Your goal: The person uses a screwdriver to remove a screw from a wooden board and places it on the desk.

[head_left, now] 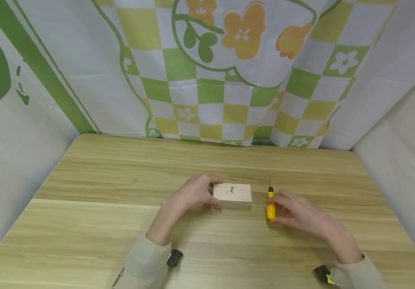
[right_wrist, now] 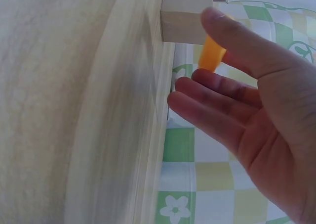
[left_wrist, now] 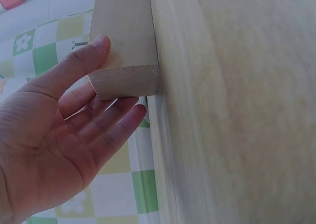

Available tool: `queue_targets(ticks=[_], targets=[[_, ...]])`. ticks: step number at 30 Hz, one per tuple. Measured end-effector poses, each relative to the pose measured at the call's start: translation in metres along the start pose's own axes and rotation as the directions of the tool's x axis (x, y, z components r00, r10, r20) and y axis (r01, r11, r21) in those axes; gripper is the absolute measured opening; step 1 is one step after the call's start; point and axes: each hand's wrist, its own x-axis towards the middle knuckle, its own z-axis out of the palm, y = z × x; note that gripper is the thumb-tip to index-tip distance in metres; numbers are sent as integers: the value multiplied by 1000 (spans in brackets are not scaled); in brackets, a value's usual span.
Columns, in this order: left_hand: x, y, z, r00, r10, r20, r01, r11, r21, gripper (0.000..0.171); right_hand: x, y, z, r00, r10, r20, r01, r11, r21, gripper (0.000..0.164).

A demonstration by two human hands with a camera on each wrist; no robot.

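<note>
Patterned curtain (head_left: 211,92): cut off above, hanging behind the table.
Tabletop (head_left: 95,233): near edge out of frame; wood surface stretches from the block to the back edge and well out to both sides.
Right hand (head_left: 302,213): pinching the screwdriver between thumb and fingers.
Left hand (head_left: 194,192): gripping the block's left end, fingers partly hidden behind it.
Wooden block (head_left: 241,194): on the tabletop, between the hands.
Yellow screwdriver (head_left: 271,210): right of the block, apart; shaft blurred, tip indistinct.
Screw (head_left: 232,189): upright in the block's top; depth cannot be told.
</note>
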Motion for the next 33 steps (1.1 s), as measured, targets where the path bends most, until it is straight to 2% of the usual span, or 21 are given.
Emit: queue_targets(ticks=[4, 9, 12, 15, 18, 20, 26, 29, 33], targets=[[0, 1, -1, 1000, -2, -5, 2, 1000, 2, 66, 1, 2, 0, 989, -93, -116, 89, 995, -39, 43], [0, 2, 0, 1000, -9, 0, 9, 1000, 6, 65, 4, 0, -2, 966, -154, -210, 145, 988, -60, 46], [0, 2, 0, 1000, -12, 4, 12, 1000, 7, 66, 6, -2, -4, 953, -177, -246, 164, 984, -70, 35], [0, 1, -1, 1000, -15, 7, 14, 1000, 11, 67, 9, -3, -5, 930, -219, -296, 199, 975, -97, 25], [0, 1, -1, 1000, -16, 7, 16, 1000, 13, 67, 13, -4, -7, 896, -264, -356, 229, 964, -138, 39], [0, 1, -1, 1000, -16, 5, 16, 1000, 13, 67, 15, -5, -9, 879, -281, -386, 231, 958, -171, 42], [0, 0, -1, 1000, -9, 0, 9, 1000, 2, 65, 17, -10, -13, 852, -294, -433, 200, 947, -251, 46], [0, -1, 0, 1000, -12, 4, 12, 1000, 3, 65, 19, -13, -15, 841, -291, -456, 189, 948, -257, 44], [-1, 0, 0, 1000, -22, 12, 22, 1000, -7, 66, 20, -17, -17, 841, -244, -483, 161, 965, -206, 43]])
